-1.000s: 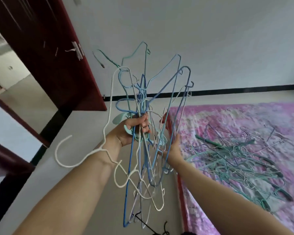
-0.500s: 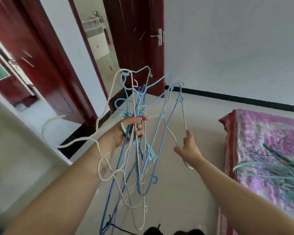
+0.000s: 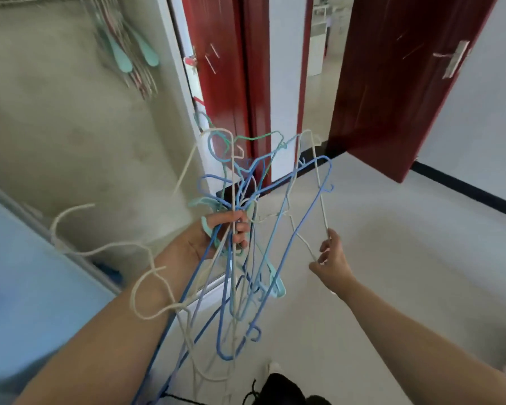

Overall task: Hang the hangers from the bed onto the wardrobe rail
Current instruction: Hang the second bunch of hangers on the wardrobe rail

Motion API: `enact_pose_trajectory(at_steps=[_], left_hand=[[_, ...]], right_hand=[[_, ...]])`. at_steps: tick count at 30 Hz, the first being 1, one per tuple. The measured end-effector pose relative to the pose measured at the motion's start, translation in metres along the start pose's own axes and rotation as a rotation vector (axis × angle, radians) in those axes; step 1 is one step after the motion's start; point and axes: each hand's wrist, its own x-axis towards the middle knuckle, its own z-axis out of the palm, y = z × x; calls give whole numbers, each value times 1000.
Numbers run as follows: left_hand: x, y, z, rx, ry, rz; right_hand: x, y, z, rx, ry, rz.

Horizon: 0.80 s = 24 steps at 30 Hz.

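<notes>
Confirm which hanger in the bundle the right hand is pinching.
The white wire hanger at the bundle's right edge: the right hand pinches its lower end. The blue ones beside it sit in the left hand.

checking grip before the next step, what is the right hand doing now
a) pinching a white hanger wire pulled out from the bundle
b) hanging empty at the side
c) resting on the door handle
a: the right hand pinches a white hanger drawn aside from the bundle gripped by the left hand.
</notes>
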Motion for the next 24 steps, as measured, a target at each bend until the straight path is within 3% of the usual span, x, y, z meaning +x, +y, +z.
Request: enact_pose_trajectory(at_steps=[11, 24], left_hand=[[-43, 33, -113, 42, 212, -38], [-58, 54, -172, 33, 253, -132]], right_hand=[[129, -87, 74, -444, -145, -307], [214, -151, 121, -595, -167, -695]])
